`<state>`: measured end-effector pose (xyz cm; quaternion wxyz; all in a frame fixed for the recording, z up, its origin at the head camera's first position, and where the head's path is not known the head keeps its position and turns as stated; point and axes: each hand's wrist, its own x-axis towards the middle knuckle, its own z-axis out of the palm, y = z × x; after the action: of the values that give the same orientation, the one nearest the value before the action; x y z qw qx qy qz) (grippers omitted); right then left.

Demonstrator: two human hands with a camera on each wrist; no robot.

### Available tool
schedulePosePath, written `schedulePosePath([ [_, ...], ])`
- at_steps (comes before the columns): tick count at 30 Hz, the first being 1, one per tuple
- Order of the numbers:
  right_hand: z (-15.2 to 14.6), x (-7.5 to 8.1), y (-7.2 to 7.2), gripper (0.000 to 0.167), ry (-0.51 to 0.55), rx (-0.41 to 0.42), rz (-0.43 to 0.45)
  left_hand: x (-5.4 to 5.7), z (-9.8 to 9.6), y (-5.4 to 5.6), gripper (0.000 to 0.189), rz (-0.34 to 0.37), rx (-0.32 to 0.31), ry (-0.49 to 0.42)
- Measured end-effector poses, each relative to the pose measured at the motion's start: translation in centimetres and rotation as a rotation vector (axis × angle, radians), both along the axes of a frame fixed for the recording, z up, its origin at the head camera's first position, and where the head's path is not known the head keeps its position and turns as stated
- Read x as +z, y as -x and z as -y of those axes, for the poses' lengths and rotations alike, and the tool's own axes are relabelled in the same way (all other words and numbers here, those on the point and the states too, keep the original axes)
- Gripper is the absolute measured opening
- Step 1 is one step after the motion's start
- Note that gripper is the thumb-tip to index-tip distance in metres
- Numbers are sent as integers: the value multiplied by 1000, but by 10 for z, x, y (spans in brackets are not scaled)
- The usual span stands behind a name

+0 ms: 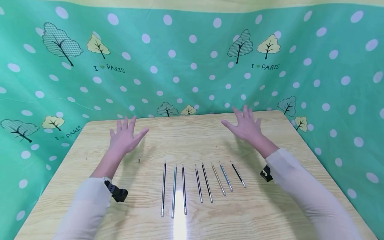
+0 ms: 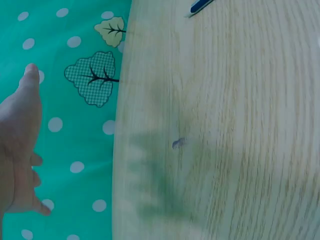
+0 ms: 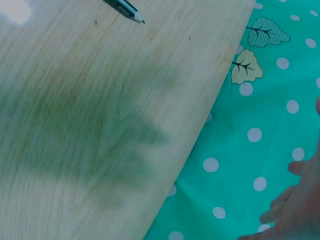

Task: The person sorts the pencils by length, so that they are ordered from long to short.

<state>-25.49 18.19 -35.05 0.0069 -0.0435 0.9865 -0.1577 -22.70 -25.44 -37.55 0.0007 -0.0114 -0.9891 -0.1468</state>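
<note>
Eight pencils [image 1: 207, 181] in a spaced row on bench [image 1: 186, 140], tips toward cloth [image 1: 204, 90]. Left hand [image 1: 124, 138] and right hand [image 1: 247, 126] both spread, raised above bench, beyond the tips, well apart.

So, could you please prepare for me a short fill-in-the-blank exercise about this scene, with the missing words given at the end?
1. Counted together, the pencils on the table number ____.
2. In length, the three leftmost pencils look ____ than the others.
3. With fingers spread, the left hand and the right hand are holding ____.
4. On the green cloth, the printed city name is ____.

Missing words: eight; longer; nothing; PARIS.
</note>
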Motion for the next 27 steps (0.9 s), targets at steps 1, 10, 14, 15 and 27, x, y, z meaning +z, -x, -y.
schedulePosePath([
  [1,0,0,0,94,12,7,6,-1,1,0,90,1,-14,-18],
  [10,-2,-2,-3,92,172,70,91,-3,7,-5,90,96,-128,-230],
  [14,-1,-2,-6,93,226,78,122,-3,5,-8,91,122,-147,-247],
  [15,-1,-2,-7,93,241,74,129,-3,4,-8,90,120,-155,-249],
  [27,8,-13,-20,80,403,71,203,-23,-5,-21,82,125,-196,-311],
])
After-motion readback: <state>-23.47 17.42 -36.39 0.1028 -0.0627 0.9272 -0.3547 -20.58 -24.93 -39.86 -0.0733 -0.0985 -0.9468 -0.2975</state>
